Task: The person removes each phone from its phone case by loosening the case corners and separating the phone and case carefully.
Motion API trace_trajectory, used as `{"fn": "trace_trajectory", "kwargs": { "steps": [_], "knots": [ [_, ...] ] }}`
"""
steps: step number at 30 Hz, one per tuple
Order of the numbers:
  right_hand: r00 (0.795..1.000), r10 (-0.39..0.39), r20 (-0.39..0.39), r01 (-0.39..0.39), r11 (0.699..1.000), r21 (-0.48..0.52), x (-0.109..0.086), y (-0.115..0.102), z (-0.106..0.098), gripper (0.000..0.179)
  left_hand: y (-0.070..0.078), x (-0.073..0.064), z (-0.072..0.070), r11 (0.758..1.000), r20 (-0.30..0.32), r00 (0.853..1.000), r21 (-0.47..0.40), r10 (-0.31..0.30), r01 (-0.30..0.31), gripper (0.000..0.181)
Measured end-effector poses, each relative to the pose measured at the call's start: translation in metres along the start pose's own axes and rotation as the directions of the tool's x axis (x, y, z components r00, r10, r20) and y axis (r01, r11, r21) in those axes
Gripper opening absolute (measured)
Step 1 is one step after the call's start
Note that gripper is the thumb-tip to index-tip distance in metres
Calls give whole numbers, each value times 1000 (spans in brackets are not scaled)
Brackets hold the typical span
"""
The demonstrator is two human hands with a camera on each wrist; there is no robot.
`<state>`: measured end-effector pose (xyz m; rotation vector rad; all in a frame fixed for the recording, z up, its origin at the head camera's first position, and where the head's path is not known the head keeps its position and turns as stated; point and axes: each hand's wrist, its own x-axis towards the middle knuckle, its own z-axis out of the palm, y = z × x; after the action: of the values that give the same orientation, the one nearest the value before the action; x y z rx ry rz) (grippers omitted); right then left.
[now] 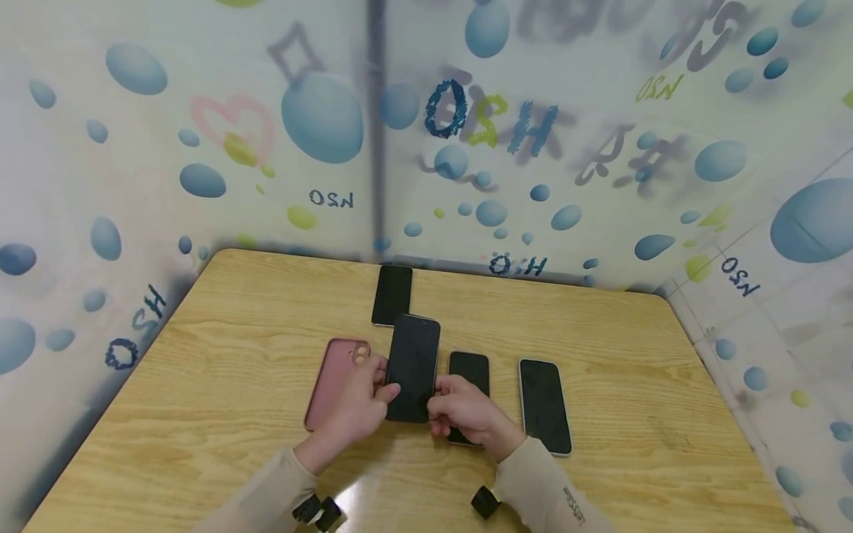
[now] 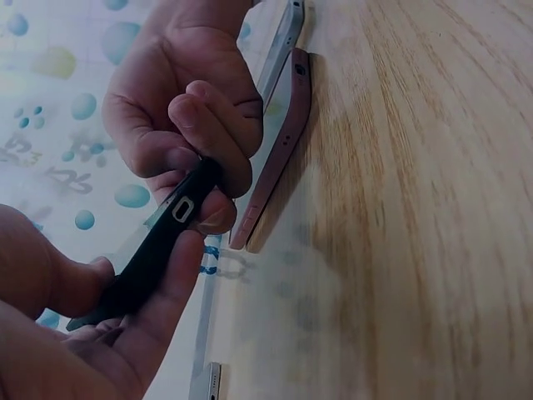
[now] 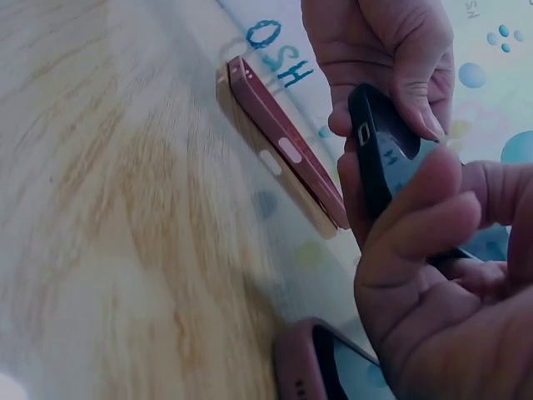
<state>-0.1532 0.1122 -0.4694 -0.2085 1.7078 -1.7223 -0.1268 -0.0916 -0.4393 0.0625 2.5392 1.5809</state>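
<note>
A black-cased smartphone [image 1: 415, 363] is held up, tilted, over the table between both hands. My left hand [image 1: 360, 403] grips its left edge, thumb over the dark screen. With curled fingers, my right hand [image 1: 469, 411] pinches its lower right corner. In the left wrist view the black case [image 2: 158, 246] shows an oblong port cutout at its end. The screen reflects the wall in the right wrist view. Beside my left hand lies a pink phone case [image 1: 329, 381] with round camera cutouts. A phone [image 1: 469, 364] in a pinkish case [image 3: 293, 358] lies partly hidden under my right hand.
Another dark-screened phone [image 1: 393, 295] lies behind the held one. A light-edged phone [image 1: 546, 407] rests to the right of my right hand. All are on a wooden table [image 1: 620, 355], its back edge against a wall covering [image 1: 266, 215] printed with blue drops.
</note>
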Motion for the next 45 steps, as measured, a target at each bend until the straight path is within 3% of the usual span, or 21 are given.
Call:
{"fn": "trace_trajectory", "kwargs": {
  "steps": [7,32,40,45],
  "knots": [
    [1000,5,-18,-5,1000,7,1,0,1,20,-1,0,1,1000,-2,1000,-15,24,-24,19],
    [989,-62,133,55,997,56,-1,3,-4,29,-2,-2,-3,992,-41,997,-102,68,-72,18],
    [973,-100,210,104,995,-8,0,1,-9,32,-1,-1,-7,997,-28,998,-62,49,-51,16],
    [970,-91,224,121,985,-121,-2,-2,-13,36,-3,-1,-8,998,-39,998,-34,53,-55,16]
  ]
}}
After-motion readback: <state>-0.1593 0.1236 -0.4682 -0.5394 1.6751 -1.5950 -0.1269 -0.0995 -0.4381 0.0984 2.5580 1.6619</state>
